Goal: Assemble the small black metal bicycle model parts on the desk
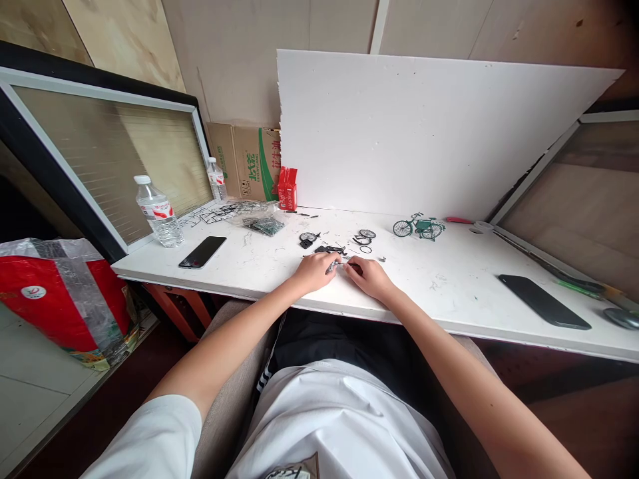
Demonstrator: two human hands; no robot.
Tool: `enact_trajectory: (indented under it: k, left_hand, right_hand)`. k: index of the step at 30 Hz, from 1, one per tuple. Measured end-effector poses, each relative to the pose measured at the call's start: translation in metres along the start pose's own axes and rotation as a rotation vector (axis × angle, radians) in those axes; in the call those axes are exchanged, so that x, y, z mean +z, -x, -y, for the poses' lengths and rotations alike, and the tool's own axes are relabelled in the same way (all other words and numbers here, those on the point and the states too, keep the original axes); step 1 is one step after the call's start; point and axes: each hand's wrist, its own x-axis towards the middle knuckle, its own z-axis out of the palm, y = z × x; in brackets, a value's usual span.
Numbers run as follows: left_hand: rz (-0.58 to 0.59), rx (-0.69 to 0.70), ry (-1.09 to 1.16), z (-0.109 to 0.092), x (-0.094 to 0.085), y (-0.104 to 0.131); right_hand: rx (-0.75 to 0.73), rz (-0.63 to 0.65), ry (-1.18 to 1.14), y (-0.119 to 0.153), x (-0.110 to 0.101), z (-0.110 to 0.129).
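Near the front edge of the white table [259,273], my left hand [317,271] pinches a small grey part [331,267]. My right hand [370,276] is close beside it, fingers curled round something small and dark with a thin tip pointing at the left hand; its kind is too small to tell. Just beyond the fingers lie black model bicycle parts [329,249], a spoked wheel with a black piece [308,239], another wheel [368,234] and a loose ring [366,249]. Farther right stands a green model bicycle [418,227].
At left are a black phone [203,252], a water bottle [158,214], a plastic bag of parts [264,225] and black part frames [214,211]. A red box [287,189] and a carton [244,163] stand behind. Another dark phone [544,301] and a mouse [622,317] lie right.
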Motion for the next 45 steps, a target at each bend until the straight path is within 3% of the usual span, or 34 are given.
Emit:
enact_trajectory:
  k: [45]
  left_hand:
    - [0.0,-0.011,0.006,0.0007,0.0003,0.0005]
  right_hand:
    - [0.0,-0.001,-0.038,0.0004,-0.0007,0.0017]
